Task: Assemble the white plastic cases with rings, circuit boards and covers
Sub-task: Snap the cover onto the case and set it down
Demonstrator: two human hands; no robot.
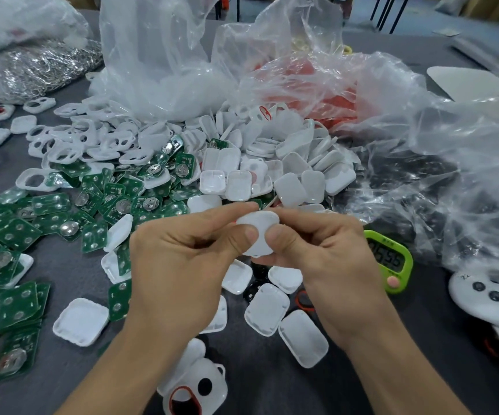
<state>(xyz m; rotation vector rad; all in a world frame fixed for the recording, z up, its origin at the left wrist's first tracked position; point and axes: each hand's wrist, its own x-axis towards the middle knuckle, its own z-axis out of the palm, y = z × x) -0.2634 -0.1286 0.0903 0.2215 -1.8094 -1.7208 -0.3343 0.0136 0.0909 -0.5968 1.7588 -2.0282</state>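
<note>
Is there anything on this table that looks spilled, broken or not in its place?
Nothing looks broken. The green circuit boards and white covers lie in loose heaps spilled over the table, not sorted. A green timer lies close beside the right hand, which pinches a white case.

White case (259, 227) and green timer (393, 259) each partly behind the right hand (326, 259).

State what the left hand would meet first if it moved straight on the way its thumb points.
The left hand pinches the white case; pushing on, its thumb would probably meet the thumb of the right hand, though depth is unclear.
</note>
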